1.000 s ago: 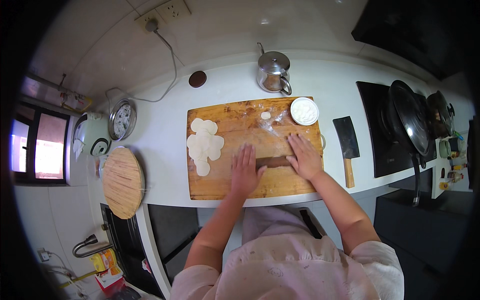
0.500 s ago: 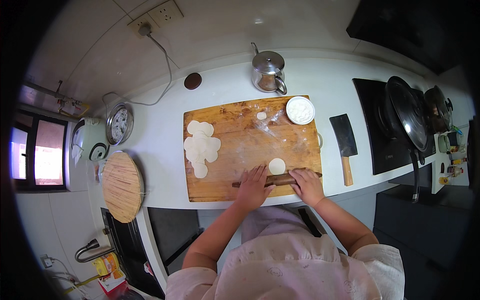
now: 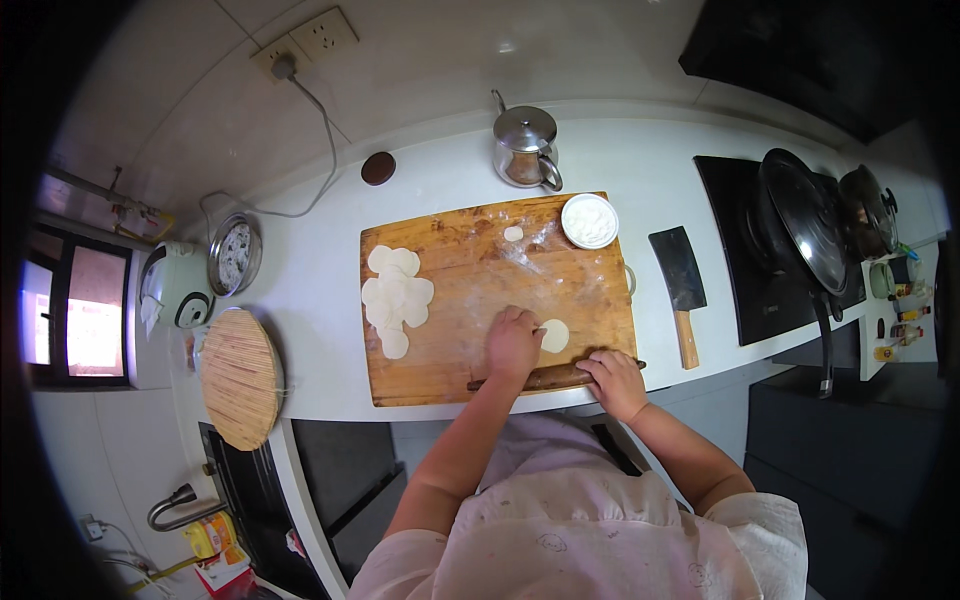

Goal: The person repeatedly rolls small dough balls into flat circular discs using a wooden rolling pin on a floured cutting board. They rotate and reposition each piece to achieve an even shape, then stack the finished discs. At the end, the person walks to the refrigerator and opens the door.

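Observation:
My left hand (image 3: 514, 342) is closed at the left edge of a small round dough wrapper (image 3: 555, 337), its fingers pinching that edge. Under my right hand (image 3: 614, 382) lies a dark wooden rolling pin (image 3: 555, 377), gripped near its right end along the front of the wooden cutting board (image 3: 460, 330). Overlapping flat dough wrappers (image 3: 398, 298) are spread at the board's left side. Toward the back lies one small dough piece (image 3: 513, 234) amid scattered flour, and a white bowl of flour (image 3: 590, 221) sits at the far right corner.
A cleaver (image 3: 680, 280) lies right of the board, before the black stove with a lidded wok (image 3: 808, 225). Behind the board stands a metal kettle (image 3: 525, 150). On the left are a round slatted mat (image 3: 240, 378), a metal bowl (image 3: 236, 255) and a rice cooker (image 3: 178, 285).
My left hand has left the rolling pin and moved forward to the wrapper's left edge. The pin has come slightly nearer to me, with my right hand still on it.

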`<state>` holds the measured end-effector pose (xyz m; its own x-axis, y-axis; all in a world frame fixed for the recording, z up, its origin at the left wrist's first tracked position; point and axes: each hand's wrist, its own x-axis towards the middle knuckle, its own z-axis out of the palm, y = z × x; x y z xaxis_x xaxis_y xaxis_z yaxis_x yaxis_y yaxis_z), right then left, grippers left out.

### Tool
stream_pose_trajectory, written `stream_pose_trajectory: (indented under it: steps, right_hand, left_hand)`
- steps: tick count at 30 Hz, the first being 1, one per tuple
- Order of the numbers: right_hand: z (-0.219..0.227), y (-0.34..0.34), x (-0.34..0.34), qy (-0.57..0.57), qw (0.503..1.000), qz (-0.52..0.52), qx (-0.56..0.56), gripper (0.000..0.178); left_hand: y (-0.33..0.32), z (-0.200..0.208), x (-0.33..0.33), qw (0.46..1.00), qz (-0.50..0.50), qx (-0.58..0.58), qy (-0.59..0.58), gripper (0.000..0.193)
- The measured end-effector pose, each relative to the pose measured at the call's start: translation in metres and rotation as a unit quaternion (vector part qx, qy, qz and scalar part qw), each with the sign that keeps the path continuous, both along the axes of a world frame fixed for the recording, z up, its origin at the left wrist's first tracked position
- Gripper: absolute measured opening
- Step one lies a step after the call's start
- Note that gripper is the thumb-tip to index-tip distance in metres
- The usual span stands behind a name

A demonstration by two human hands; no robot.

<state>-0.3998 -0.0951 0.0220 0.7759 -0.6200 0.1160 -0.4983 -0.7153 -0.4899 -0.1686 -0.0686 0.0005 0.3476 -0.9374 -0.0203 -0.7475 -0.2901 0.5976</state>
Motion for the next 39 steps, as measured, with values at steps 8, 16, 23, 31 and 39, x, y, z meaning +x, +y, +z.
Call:
stream_pose_trajectory:
  steps: [8,16,23,31,39]
  right_hand:
    - [-0.002,0.000,-0.002,-0.007,1.000,-0.003,0.011,0.046]
    - [-0.006,-0.001,-0.003,-0.015,1.000,0.001,0.003,0.046]
    - [-0.003,-0.003,-0.002,-0.017,1.000,0.013,0.006,0.046]
    - [0.002,-0.017,-0.004,0.002,0.999,0.042,0.019,0.047]
    - [0.003,-0.038,0.016,-0.022,1.000,0.017,-0.001,0.047]
  left_hand:
    - [-0.010,0.009,0.020,0.987,0.018,-0.156,0.036,0.010]
    - [-0.002,-0.005,0.059,0.983,-0.134,-0.066,-0.105,0.054]
    - [-0.028,-0.010,0.046,0.957,-0.201,0.123,-0.168,0.072]
    - [0.007,0.003,0.058,0.902,-0.405,0.097,-0.114,0.073]
    - [0.077,0.005,0.063,0.983,-0.158,0.016,-0.092,0.074]
